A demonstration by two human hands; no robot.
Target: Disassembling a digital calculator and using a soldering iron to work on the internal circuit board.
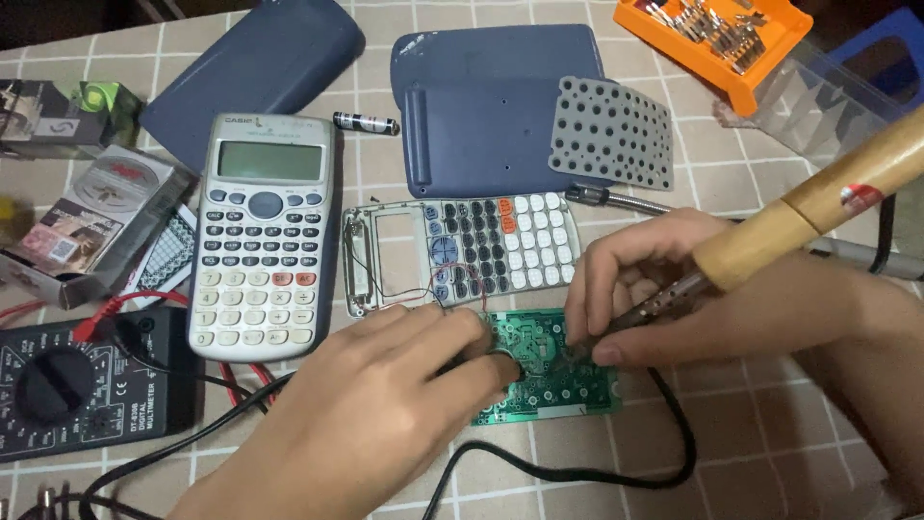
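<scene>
Far to the left of my grips I see a black multimeter (72,390) on the tiled tabletop (770,433), its red leads trailing toward an intact grey scientific calculator (262,236) just beside it. Nearer in, my left hand (385,414) presses down on the left end of a green circuit board (549,371), its grip closed with fingertips pinching something at the board's edge that I cannot make out. Just above that grip lies an opened calculator front shell (462,255) with its keys showing and thin wires running down toward the board. To the right of the board, my right hand (674,303) has its grip closed around a soldering iron (770,226) with a wooden handle, its metal tip down at the board's right part. Well above both grips rest a blue back cover (481,116), a grey rubber keypad mat (611,130) and a small battery (366,122). At far upper right sits an orange tray (731,77).
</scene>
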